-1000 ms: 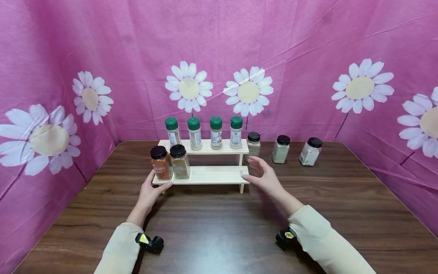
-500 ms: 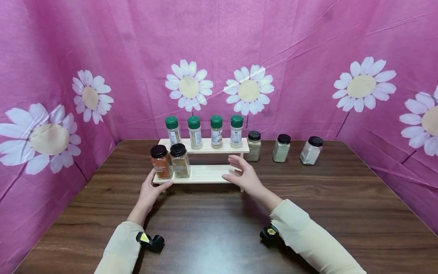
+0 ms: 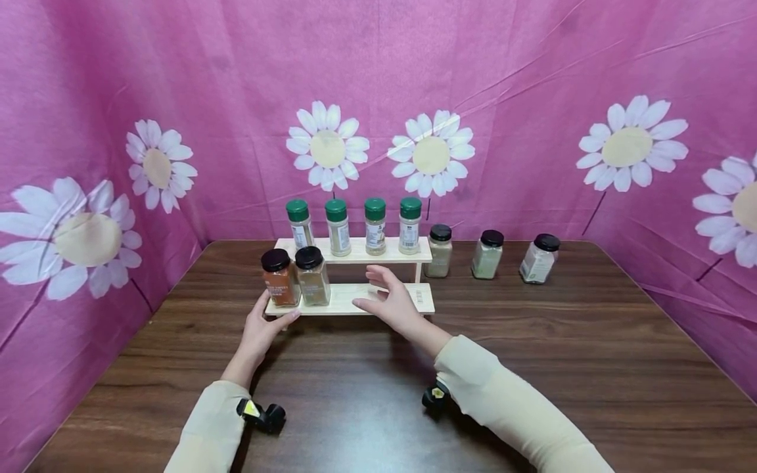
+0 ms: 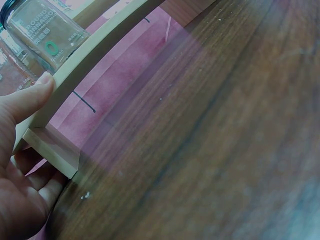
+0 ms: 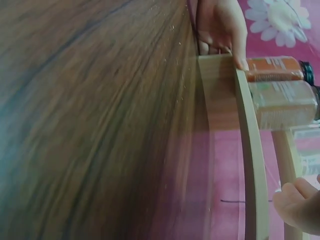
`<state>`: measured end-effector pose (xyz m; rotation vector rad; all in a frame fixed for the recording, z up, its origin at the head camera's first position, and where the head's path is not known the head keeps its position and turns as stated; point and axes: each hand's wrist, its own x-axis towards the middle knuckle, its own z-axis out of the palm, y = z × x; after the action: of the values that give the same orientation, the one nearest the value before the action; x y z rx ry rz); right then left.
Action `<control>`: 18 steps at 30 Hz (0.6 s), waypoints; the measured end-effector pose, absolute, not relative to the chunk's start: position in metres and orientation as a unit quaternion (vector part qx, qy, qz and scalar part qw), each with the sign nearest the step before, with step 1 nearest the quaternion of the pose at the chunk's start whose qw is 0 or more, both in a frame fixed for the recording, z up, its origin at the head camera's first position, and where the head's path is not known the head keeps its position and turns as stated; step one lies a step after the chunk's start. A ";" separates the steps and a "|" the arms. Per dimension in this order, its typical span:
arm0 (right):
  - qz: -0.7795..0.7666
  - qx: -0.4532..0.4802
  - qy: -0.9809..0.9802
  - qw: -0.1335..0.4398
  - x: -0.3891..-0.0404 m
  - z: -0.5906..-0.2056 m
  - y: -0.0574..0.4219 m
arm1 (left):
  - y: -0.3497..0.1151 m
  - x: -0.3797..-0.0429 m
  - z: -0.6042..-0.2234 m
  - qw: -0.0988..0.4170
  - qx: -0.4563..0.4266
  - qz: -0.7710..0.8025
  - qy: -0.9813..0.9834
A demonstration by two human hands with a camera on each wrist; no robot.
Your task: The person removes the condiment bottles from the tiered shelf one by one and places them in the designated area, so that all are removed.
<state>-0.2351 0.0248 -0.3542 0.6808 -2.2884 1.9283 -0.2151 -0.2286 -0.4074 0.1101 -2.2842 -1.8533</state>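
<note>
A two-tier wooden spice rack (image 3: pixel 396 301) stands on the table. My left hand (image 3: pixel 260 332) grips the left end of its lower shelf, thumb on the front edge and fingers below, by the leg, as the left wrist view shows. Side by side on that shelf are a spice jar of orange-red powder (image 3: pixel 282 289) and a spice jar of brown powder (image 3: pixel 315 287), both black-lidded. My right hand (image 3: pixel 393 303) hovers over the shelf to their right, thumb and fingers apart, holding nothing. Several green-capped shakers (image 3: pixel 375 233) line the upper tier.
Right of the rack, a black-lidded jar (image 3: pixel 439 253) stands close to its upper tier. Farther right are a jar of green herbs (image 3: pixel 487 256) and a pale-labelled jar (image 3: pixel 538 261). A pink flowered cloth (image 3: pixel 508 79) hangs behind the brown table (image 3: pixel 591 341).
My right hand has moved left, from the rack's right end to over the middle of the lower shelf. The left hand keeps its grip, and the jars stay in place.
</note>
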 end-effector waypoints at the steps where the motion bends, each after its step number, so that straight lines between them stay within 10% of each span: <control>1: 0.626 0.223 -0.746 0.035 -0.235 -0.353 0.022 | -0.229 -0.215 -0.407 0.099 0.037 -0.627 -0.772; 18: 0.600 0.237 -0.763 0.046 -0.244 -0.359 -0.033 | -0.229 -0.215 -0.408 0.102 0.034 -0.632 -0.767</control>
<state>-0.2435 -0.0331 -0.3588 0.7233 -2.3288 1.8302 -0.2149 -0.2290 -0.4077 0.1010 -2.2650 -1.8670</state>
